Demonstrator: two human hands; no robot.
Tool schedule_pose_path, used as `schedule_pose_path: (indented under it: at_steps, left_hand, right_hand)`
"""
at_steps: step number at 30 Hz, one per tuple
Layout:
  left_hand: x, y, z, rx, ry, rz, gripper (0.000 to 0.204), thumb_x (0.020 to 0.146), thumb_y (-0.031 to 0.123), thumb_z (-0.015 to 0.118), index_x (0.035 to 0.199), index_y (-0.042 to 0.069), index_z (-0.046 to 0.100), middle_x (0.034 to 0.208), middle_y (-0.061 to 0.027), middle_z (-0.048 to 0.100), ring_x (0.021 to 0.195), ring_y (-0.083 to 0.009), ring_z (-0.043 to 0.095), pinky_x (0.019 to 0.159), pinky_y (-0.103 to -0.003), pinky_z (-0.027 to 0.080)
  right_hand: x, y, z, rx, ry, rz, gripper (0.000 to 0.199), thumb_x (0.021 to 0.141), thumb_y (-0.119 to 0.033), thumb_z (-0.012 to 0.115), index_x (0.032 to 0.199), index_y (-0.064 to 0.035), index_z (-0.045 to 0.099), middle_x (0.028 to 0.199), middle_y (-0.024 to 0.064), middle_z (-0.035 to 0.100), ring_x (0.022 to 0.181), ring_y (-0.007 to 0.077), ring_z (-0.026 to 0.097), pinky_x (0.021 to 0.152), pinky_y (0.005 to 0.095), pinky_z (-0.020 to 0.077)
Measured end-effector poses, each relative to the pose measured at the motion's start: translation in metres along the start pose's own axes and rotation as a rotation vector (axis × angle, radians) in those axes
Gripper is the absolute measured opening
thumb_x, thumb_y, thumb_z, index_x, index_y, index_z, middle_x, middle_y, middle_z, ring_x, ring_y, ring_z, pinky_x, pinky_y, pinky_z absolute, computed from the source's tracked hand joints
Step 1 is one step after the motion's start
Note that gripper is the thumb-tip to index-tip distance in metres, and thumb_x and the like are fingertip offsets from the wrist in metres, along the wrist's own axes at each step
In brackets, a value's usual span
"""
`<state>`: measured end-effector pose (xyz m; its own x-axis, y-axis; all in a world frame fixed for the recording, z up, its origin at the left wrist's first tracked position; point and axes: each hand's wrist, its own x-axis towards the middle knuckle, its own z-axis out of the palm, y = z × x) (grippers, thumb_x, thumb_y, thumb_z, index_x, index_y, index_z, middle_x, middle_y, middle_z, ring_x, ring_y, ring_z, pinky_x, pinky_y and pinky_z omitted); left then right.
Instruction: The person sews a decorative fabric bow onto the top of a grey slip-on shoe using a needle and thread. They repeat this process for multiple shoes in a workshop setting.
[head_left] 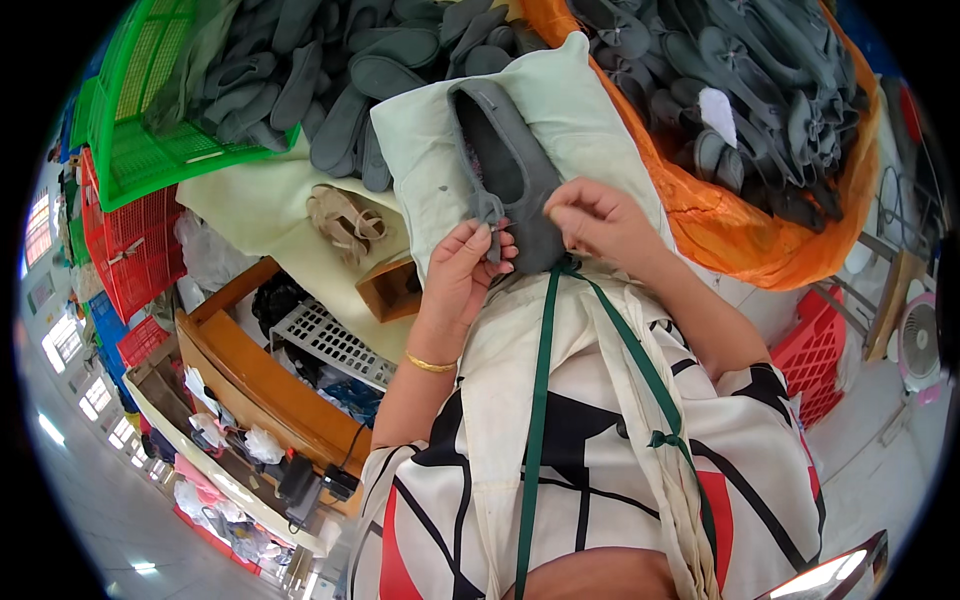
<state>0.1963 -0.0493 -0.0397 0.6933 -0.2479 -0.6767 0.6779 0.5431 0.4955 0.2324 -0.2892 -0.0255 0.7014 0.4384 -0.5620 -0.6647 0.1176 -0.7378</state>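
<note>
A dark grey flat shoe lies on a pale cushion in front of me, its opening facing up. My left hand pinches a grey bow at the shoe's left side, near the end closest to me. On the other side of the shoe, my right hand is closed with thumb and fingertips pressed together. Whatever it may hold is too small to make out. An apron with green ties covers my lap, just below the shoe.
Grey shoes are heaped beyond the cushion, beside a green basket. An orange sack at the right holds more. Beige sandals and a small wooden box lie left, above an open wooden drawer.
</note>
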Motion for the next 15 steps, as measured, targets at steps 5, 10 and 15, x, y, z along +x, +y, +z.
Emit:
schedule_pose_path:
  at_steps: [5,10,15]
  left_hand:
    - [-0.001,-0.004,0.001,-0.051,0.014,-0.007,0.027,0.102,0.014,0.055,0.12,-0.005,0.062,0.096,-0.0109,0.07,0.08,-0.0169,0.067,0.065,-0.025,0.056]
    - [-0.002,-0.008,0.0,-0.08,0.042,0.012,0.025,0.101,0.014,0.057,0.116,-0.004,0.064,0.096,-0.0109,0.071,0.077,-0.0167,0.067,0.064,-0.025,0.056]
    - [-0.004,-0.007,0.006,-0.092,0.084,-0.013,0.021,0.099,0.015,0.06,0.11,-0.002,0.066,0.093,-0.0112,0.072,0.076,-0.0162,0.067,0.061,-0.025,0.056]
  right_hand:
    - [0.005,0.007,0.025,-0.562,0.032,-0.273,0.015,0.095,-0.015,0.061,0.104,-0.0048,0.066,0.085,0.0085,0.069,0.071,0.022,0.066,0.067,0.031,0.0511]
    - [0.011,0.012,0.03,-0.617,0.043,-0.386,0.017,0.093,-0.014,0.06,0.104,-0.0042,0.068,0.089,0.0131,0.07,0.075,0.0305,0.067,0.069,0.0338,0.0523]
    - [0.013,0.014,0.03,-0.61,0.048,-0.374,0.017,0.093,-0.013,0.059,0.104,-0.0042,0.069,0.087,0.0131,0.07,0.073,0.0296,0.067,0.068,0.0335,0.0522]
